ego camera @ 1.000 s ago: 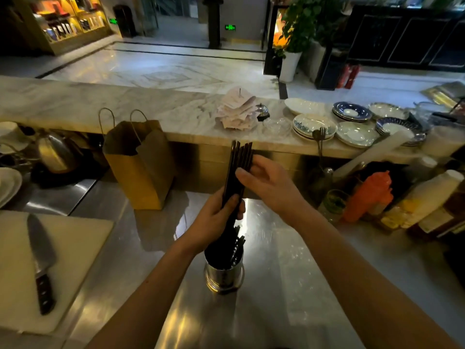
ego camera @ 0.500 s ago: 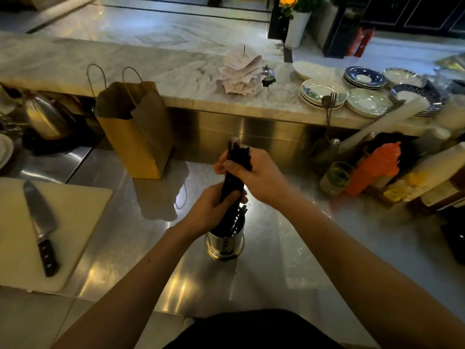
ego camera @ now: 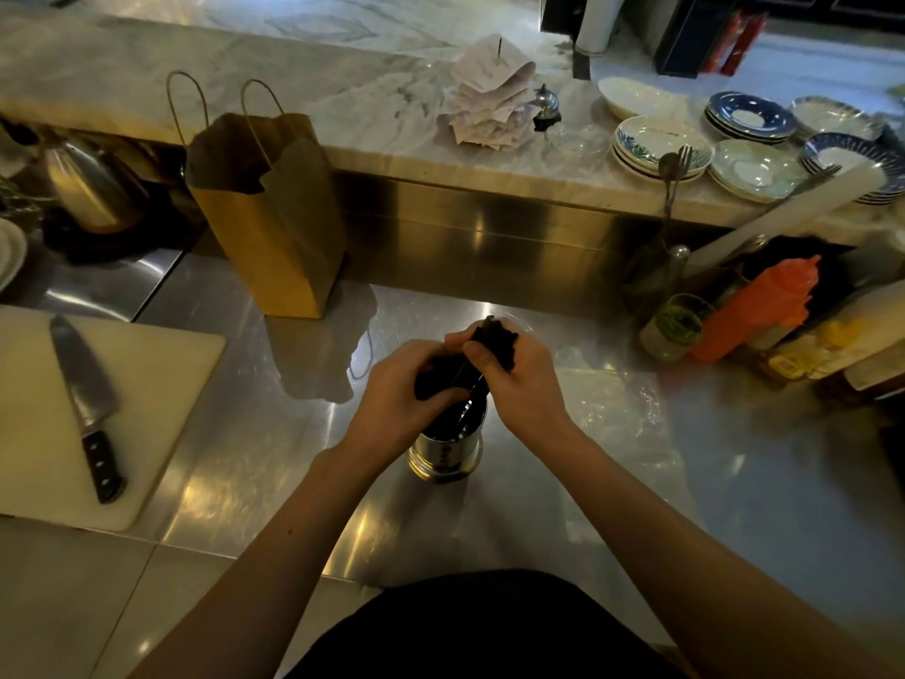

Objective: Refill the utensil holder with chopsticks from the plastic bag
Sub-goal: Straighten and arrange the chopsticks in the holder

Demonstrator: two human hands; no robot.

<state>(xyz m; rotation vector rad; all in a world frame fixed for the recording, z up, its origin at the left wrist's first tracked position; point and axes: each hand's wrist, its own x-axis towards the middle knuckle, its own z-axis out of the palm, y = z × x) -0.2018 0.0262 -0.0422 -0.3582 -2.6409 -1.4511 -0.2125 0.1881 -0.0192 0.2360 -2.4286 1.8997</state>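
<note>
A shiny steel utensil holder (ego camera: 444,455) stands on the steel counter in front of me. A bundle of black chopsticks (ego camera: 494,338) stands in it, tops poking out between my hands. My left hand (ego camera: 396,389) wraps the bundle's lower part just above the holder's rim. My right hand (ego camera: 519,379) grips the bundle near its top from the right. A clear plastic bag (ego camera: 622,409) lies flat on the counter to the right of the holder. The chopsticks' lower ends are hidden inside the holder.
A brown paper bag (ego camera: 274,213) stands at the back left. A white cutting board (ego camera: 44,433) with a knife (ego camera: 85,399) lies on the left. Sauce bottles (ego camera: 764,311) and a glass (ego camera: 673,325) crowd the right. Stacked plates (ego camera: 656,147) sit on the marble ledge behind.
The chopstick bundle has dropped lower into the holder, and both hands came down with it. My right hand went from touching the top to gripping it. My head tilted further down.
</note>
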